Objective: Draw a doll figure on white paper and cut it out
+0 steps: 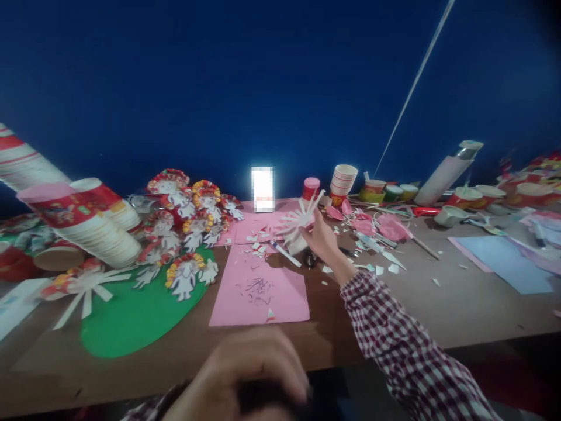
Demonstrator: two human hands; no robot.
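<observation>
My right hand [324,238], reaching over the middle of the table, is closed on a paper cup [297,221] whose wall is cut into splayed white strips. Scissors with dark handles [310,258] lie just below that cup, and a white marker [287,255] is to their left. In the foreground my left hand [258,359] is blurred and curled in front of the table edge; whether anything is inside its fingers is hidden. Between the hands a pink sheet [280,286] with dark scribbles lies flat, scattered with white paper scraps at its far end.
At left are stacked paper cups [96,228], several cup-and-paper figures [182,275] and a green mat [135,318]. A bright blurred screen [263,189] stands against the blue wall. To the right are more cups [344,178], pink scraps [392,227] and a light-blue sheet [504,260].
</observation>
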